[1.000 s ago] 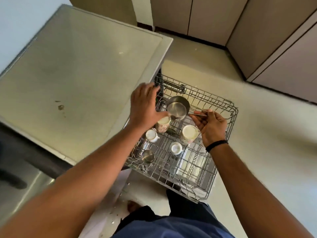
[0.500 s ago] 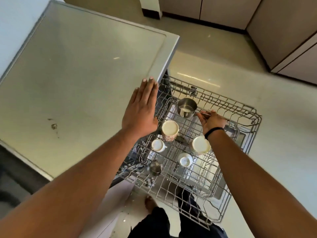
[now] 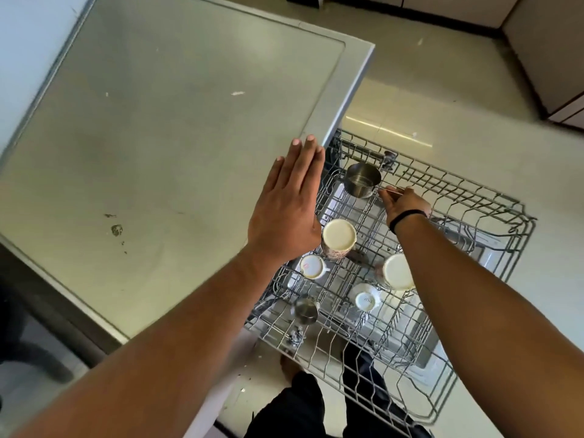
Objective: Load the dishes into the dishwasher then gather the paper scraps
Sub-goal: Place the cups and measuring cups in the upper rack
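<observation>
A grey wire dishwasher rack (image 3: 493,200) is pulled out below the counter. At its far end stands a small steel pan (image 3: 361,180), and my right hand (image 3: 403,205) pinches its thin handle. My left hand (image 3: 289,207) hovers flat with straight fingers over the counter's edge, holding nothing. Upside-down in the rack are a patterned mug (image 3: 338,238), a second mug (image 3: 396,272), two small white cups (image 3: 312,267) (image 3: 366,300) and a steel cup (image 3: 306,310).
The grey countertop (image 3: 164,147) fills the left, with a few stains and a white speck (image 3: 237,93). Cabinet fronts (image 3: 546,49) line the far right. My legs and a bare foot (image 3: 289,366) are under the rack on the tiled floor.
My left hand let go of the patterned mug and rose, flat, over the counter edge. My right hand moved the steel pan to the rack's far end. The camera shifted nearer the counter.
</observation>
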Demonstrator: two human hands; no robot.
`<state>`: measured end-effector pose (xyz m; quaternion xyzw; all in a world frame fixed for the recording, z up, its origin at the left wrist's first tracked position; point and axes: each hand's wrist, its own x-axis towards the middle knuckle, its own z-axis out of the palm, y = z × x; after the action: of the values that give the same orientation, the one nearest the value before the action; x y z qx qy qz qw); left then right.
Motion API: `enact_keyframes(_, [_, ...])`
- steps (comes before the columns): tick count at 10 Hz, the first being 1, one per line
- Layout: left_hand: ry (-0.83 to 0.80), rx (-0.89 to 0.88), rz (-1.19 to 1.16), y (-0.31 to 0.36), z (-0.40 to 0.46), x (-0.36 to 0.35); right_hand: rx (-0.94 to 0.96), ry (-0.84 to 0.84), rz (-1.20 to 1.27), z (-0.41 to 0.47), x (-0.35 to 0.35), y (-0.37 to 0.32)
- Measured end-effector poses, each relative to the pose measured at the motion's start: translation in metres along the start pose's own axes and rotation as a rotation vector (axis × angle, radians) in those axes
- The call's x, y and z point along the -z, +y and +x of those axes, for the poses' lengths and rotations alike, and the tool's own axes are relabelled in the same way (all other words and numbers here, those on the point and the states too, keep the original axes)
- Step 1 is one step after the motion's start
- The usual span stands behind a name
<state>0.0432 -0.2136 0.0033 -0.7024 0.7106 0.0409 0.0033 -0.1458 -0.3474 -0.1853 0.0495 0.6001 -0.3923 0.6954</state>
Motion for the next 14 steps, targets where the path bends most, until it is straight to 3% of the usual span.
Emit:
enact_keyframes(4, [0.017,-0.006,-0.018,-0.001,0.0,-0.002,0.07,0.003,-0.169,0.018,0.014,-0.001])
enact_keyframes(6, [0.032,-0.008,-0.016,-0.001,0.0,-0.004,0.02,0.179,-0.017,-0.019,0.01,0.003])
enact_keyframes(7, [0.032,-0.012,-0.009,-0.002,-0.001,-0.005,0.004,0.177,-0.081,-0.048,0.015,0.011])
enact_keyframes(12, [0.047,0.08,-0.205,0.005,-0.016,0.0,0.007,-0.158,-0.416,-0.208,0.057,0.052])
enact_keyframes(14, [0.17,0.229,-0.381,0.009,-0.102,-0.009,0.094,-0.253,-0.502,-0.268,0.056,0.068])
